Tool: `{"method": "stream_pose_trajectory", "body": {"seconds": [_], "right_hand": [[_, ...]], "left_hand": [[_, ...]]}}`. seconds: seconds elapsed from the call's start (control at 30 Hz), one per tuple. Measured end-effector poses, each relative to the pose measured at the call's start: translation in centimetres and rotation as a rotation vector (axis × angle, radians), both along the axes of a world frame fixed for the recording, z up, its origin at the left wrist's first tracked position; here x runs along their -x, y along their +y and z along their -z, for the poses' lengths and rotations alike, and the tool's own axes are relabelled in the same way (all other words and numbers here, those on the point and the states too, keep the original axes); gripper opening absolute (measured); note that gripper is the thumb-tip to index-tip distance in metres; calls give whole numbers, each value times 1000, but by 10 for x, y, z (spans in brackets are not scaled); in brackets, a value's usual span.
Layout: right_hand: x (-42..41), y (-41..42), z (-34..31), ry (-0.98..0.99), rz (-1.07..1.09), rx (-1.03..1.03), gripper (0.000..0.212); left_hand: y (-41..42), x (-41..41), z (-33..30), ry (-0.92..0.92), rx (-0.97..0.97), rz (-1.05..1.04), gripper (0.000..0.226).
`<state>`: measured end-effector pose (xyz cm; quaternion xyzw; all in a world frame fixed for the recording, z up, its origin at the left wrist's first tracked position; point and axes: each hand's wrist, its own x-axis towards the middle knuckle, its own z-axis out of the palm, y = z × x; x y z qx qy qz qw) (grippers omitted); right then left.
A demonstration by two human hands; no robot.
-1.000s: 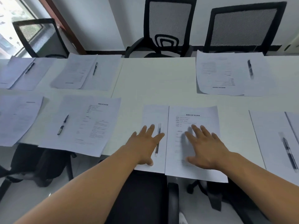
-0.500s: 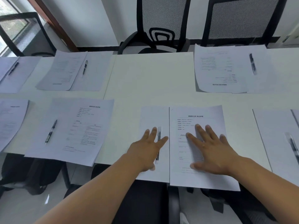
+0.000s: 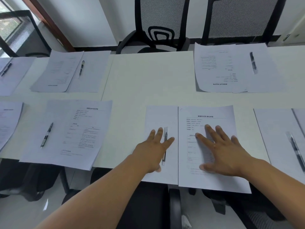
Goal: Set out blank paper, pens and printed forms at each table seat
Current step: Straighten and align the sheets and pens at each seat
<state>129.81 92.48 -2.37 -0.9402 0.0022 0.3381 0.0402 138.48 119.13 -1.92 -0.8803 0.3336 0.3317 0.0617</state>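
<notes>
Two flat hands square up the near middle seat's set: the left hand point(image 3: 152, 152), fingers spread straight, rests on the blank sheet point(image 3: 160, 119) over the pen point(image 3: 164, 146); the right hand point(image 3: 220, 152), fingers spread wide, presses the printed form point(image 3: 207, 116) just beside it. Judging by the table point(image 3: 148, 75), the far middle seat lacks a set; the next move calls for fresh supplies, none of which are visible.

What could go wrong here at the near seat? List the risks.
1. The printed form and the blank sheet hang over the table edge; lifting the hands could let them slide off.
2. The pen lies under the left hand, so a sideways slip could roll it.
3. The right hand pressing flat could skew the form.
</notes>
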Motion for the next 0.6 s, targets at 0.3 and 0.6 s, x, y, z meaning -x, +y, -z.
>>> {"method": "stream_pose_trajectory", "body": {"seconds": [0.3, 0.6], "right_hand": [[0, -2, 1, 4, 16, -13, 118], [-1, -4, 1, 6, 29, -48, 118]], "left_hand": [[0, 0, 0, 9, -12, -10, 130], [-2, -2, -2, 25, -17, -29, 130]]}}
